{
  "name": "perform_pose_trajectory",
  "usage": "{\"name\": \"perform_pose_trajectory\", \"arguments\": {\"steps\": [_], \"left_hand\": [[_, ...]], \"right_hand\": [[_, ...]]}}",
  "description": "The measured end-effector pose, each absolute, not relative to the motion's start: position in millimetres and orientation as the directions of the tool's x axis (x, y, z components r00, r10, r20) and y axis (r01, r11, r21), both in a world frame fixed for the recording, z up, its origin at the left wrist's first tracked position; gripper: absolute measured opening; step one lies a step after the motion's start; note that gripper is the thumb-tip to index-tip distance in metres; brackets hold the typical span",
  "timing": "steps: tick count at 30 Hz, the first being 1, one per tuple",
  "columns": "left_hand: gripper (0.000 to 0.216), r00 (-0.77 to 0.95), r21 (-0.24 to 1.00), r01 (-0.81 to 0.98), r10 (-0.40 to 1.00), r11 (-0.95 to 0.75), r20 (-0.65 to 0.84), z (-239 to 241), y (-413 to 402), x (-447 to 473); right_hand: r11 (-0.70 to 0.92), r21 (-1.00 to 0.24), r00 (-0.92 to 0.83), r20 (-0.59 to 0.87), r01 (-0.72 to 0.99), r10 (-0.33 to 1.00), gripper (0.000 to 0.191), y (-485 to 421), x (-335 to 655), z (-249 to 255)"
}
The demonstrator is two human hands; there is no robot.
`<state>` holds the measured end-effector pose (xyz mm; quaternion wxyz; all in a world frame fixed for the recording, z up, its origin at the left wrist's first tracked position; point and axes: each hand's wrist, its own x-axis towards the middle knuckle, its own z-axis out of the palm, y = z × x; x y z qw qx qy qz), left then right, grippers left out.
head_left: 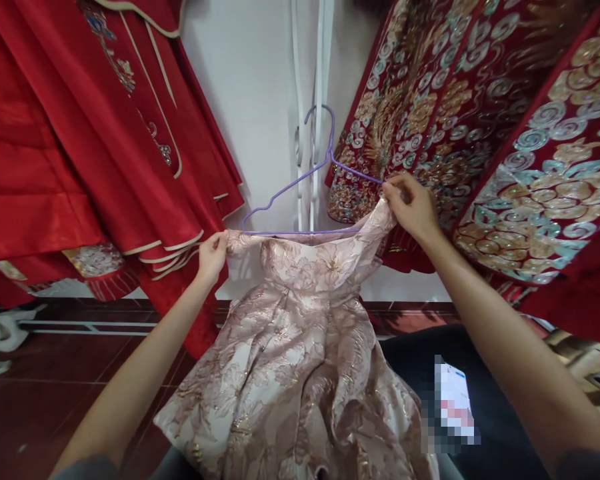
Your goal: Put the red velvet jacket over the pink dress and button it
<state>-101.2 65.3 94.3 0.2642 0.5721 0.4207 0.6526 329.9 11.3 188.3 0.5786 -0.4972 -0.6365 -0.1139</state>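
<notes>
At far left, pale shoes [7, 333] sit low beside a white rail [95, 328] over dark red floor tiles [95, 413]. Above them hang plain red clothes [45, 100], with pale piping and a few embroidered motifs. The left hand [213, 257] comes next, its thumb and fingers closed on the end of one sleeve of the dress [300, 333], just beside the red cloth. The dress, pale pink with a shiny floral pattern, is in the middle, front up, its off-shoulder neckline stretched between the two hands and its skirt spreading toward the wearer of the camera. A purple hanger [330, 153] stands at the neckline, its lower bar running along the opening, its left end by the left sleeve. Its hook overlaps white poles [317, 67] in front of a pale wall [240, 60]; whether they touch, I cannot tell. The right hand [413, 207] pinches the other sleeve, raised higher, right at the hanger's right end. Beneath the right forearm, a partly pixelated screen [455, 397] lies on a black surface [405, 360]. At far right hang red clothes thick with gold and silver embroidery [545, 193].
</notes>
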Motion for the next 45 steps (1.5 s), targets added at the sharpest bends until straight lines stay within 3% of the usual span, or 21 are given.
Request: {"name": "perform_pose_trajectory", "arguments": {"steps": [8, 19, 24, 27, 31, 34, 38, 41, 45], "left_hand": [[0.033, -0.203, 0.791, 0.210, 0.765, -0.575, 0.611, 102.7, 55.7, -104.3], [0.031, -0.242, 0.785, 0.230, 0.747, -0.576, 0.619, 100.9, 51.6, -104.1], [0.030, -0.230, 0.754, 0.207, 0.718, -0.624, 0.657, 131.8, 67.3, -94.4], [0.025, -0.149, 0.700, 0.197, 0.685, -0.687, 0.713, 172.3, 70.1, -70.0], [0.014, 0.046, 0.756, 0.090, 0.761, -0.649, 0.648, 214.7, 64.5, -35.2], [0.014, 0.124, 0.711, 0.185, 0.734, -0.679, 0.668, 217.7, 73.0, -29.7], [0.023, 0.087, 0.602, 0.382, 0.676, -0.701, 0.731, 200.5, 102.7, -42.6], [0.028, 0.125, 0.622, 0.387, 0.707, -0.681, 0.697, 196.0, 114.4, -48.3], [0.036, 0.258, 0.667, 0.335, 0.746, -0.666, 0.615, 202.7, 104.6, -52.5]], "right_hand": [[0.452, -0.446, 0.189, 0.841, 0.773, 0.506, 0.014, 7.0, 326.6, 190.0], [0.467, -0.437, 0.182, 0.849, 0.769, 0.496, 0.017, 9.3, 328.2, 189.0], [0.458, -0.432, 0.163, 0.841, 0.777, 0.516, 0.020, 11.5, 329.6, 187.1], [0.433, -0.444, 0.151, 0.814, 0.785, 0.561, 0.023, 12.0, 329.0, 185.2], [0.451, -0.440, 0.102, 0.794, 0.776, 0.599, 0.021, 11.0, 333.8, 183.4], [0.510, -0.411, 0.011, 0.787, 0.755, 0.617, 0.023, 9.4, 344.0, 184.3], [0.560, -0.535, -0.067, 0.683, 0.633, 0.727, 0.029, 7.3, 356.3, 188.0], [0.560, -0.645, -0.095, 0.608, 0.520, 0.788, 0.032, 5.9, 359.4, 190.4], [0.502, -0.809, 0.023, 0.533, 0.304, 0.846, 0.032, 7.4, 365.0, 184.2]]}}
